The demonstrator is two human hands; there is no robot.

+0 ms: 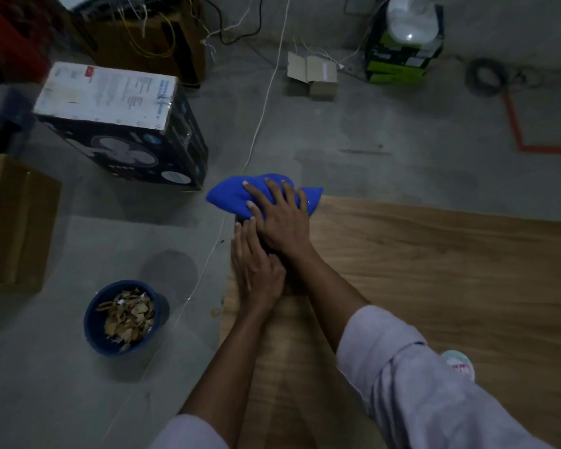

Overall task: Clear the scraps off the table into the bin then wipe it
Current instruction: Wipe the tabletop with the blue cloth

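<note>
Sleeved right hand (280, 218) presses spread fingers on cloth (229, 197) overhanging table (434, 270) corner, left hand (255, 270) fingers together beside it; swept crumbs (214, 312) may miss bin (96, 338).

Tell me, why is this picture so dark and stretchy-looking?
Head view: weak light leaves the floor and the fan box murky; head view: only the blue cloth under the right hand looks bright; head view: the wide lens stretches the sleeve near the corner.
</note>
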